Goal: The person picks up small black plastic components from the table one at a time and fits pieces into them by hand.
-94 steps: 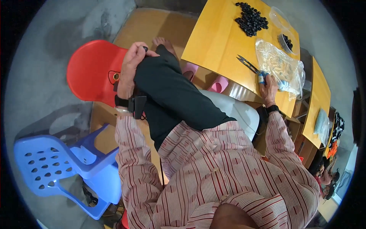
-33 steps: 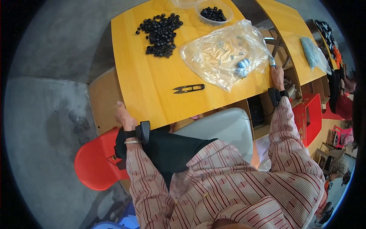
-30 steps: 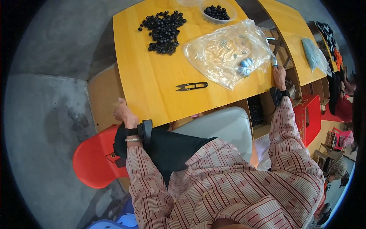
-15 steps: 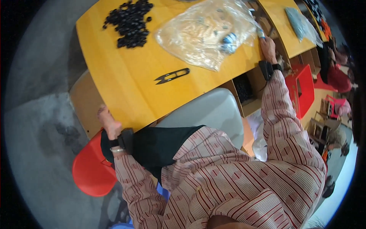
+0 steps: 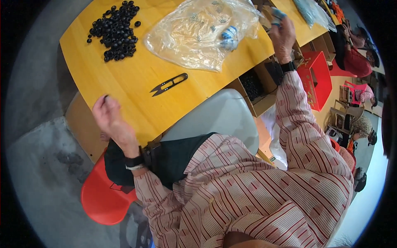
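My left hand (image 5: 112, 120) is raised by the table's left front edge, fingers curled together and slightly blurred. A small dark piece (image 5: 106, 98) shows at its fingertips, like those in the pile of small black ring-like pieces (image 5: 118, 33) on the table. My right hand (image 5: 283, 41) is lifted over the table's right edge. Blue-and-white material (image 5: 277, 16) shows at its fingers; whether it is wrapped round them or held is unclear. Near the table's front lie black thread snips (image 5: 168, 84). A clear plastic bag (image 5: 186, 37) lies beyond, with a blue-and-white roll-like thing (image 5: 229, 37) on or in it.
A grey chair seat (image 5: 217, 111) stands against the front of the yellow table (image 5: 136, 91). Below its right side is an open compartment with black pieces (image 5: 251, 84), beside a red plastic stool (image 5: 316, 80). Another red seat (image 5: 103, 194) is at left. Other people (image 5: 359, 62) sit far right.
My left hand has risen from beside the table edge and its fingers have curled. My right hand has lifted from the table's right edge. The view has shifted slightly.
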{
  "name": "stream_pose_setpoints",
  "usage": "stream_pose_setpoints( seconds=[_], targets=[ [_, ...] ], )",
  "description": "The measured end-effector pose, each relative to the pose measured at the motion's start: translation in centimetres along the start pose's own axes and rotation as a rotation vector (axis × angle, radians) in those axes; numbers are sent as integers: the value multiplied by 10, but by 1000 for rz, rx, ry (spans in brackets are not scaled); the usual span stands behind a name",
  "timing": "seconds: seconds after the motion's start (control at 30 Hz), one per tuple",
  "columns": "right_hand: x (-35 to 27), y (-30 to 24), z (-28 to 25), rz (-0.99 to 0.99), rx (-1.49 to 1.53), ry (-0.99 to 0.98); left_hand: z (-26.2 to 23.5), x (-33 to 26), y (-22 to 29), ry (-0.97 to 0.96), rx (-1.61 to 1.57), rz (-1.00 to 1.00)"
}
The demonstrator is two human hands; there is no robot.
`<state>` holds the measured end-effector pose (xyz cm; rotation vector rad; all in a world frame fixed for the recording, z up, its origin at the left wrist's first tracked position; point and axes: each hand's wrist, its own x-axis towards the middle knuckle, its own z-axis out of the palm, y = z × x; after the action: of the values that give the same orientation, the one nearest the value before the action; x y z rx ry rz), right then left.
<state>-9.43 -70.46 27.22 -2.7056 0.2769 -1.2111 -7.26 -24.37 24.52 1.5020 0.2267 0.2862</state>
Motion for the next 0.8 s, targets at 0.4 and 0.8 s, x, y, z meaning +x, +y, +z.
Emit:
stream_pose_setpoints(
  seconds=[0.4, 0.8],
  targets=[
    [16, -81, 72, -257, 165, -651, 8, -22, -19, -504, -125, -187],
    [6, -94, 96, -368, 18, -734, 0, -20, -25, -415, -161, -133]
  ],
)
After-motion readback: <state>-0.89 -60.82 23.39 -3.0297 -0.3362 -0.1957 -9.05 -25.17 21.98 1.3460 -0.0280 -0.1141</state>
